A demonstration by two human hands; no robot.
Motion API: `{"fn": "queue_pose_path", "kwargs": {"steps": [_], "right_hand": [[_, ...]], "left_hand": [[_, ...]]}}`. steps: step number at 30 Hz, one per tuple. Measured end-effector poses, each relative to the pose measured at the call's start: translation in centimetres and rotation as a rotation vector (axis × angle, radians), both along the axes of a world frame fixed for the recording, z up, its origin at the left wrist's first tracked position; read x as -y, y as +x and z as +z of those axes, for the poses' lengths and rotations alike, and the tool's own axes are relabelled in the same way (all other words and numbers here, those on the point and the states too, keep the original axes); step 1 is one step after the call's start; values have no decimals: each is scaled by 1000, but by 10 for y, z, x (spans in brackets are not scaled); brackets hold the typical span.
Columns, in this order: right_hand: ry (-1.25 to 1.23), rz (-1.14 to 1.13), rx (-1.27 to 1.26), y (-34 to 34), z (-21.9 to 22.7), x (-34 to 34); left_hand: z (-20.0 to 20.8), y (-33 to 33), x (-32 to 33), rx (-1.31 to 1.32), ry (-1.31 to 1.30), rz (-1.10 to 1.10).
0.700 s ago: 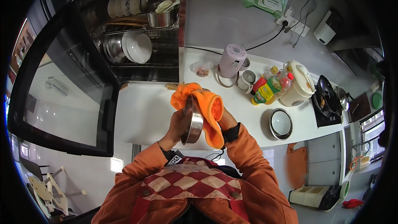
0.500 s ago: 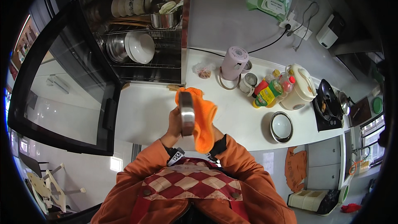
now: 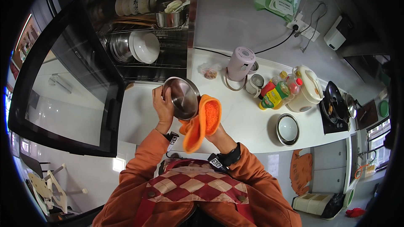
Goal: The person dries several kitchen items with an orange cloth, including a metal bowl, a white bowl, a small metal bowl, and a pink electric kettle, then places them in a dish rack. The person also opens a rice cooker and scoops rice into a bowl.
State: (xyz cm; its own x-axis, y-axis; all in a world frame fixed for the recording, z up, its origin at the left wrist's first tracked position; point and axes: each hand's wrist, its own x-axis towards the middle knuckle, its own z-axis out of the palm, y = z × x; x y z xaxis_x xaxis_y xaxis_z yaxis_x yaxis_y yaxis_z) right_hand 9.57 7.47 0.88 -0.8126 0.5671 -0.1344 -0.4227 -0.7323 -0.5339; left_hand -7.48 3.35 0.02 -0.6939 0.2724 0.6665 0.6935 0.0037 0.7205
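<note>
My left hand (image 3: 163, 107) grips a stainless steel bowl (image 3: 184, 99) by its left rim, thumb inside and fingers behind. Tilted, the bowl shows its shiny inside above the counter. An orange towel (image 3: 210, 115) is bunched in my right hand (image 3: 221, 138) and presses against the bowl's lower right rim. Cloth covers most of that hand's fingers.
To the left, a cabinet's glass door (image 3: 67, 88) stands open. Its racks hold metal bowls and white bowls (image 3: 148, 48). On the white counter (image 3: 240, 126) are a pink thermos-like pot (image 3: 241, 64), several bottles (image 3: 275, 94) and two nested bowls (image 3: 288, 128).
The bowl has turned from edge-on so its inside now faces me, and has shifted slightly left. My right hand and the towel have moved to its lower right rim.
</note>
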Motion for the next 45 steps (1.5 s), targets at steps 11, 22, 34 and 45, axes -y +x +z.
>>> {"fn": "queue_pose_path", "kwargs": {"steps": [11, 22, 34, 45], "right_hand": [[1283, -475, 908, 5, -28, -44], [2093, -774, 823, -8, 25, -29], [1122, 57, 304, -50, -6, -20], [2016, 638, 794, -65, 47, -14]], "left_hand": [[36, 40, 38, 262, -254, -546], [11, 22, 40, 450, -409, -475], [46, 24, 56, 144, -263, -447], [73, -8, 70, 118, -366, -612]]}}
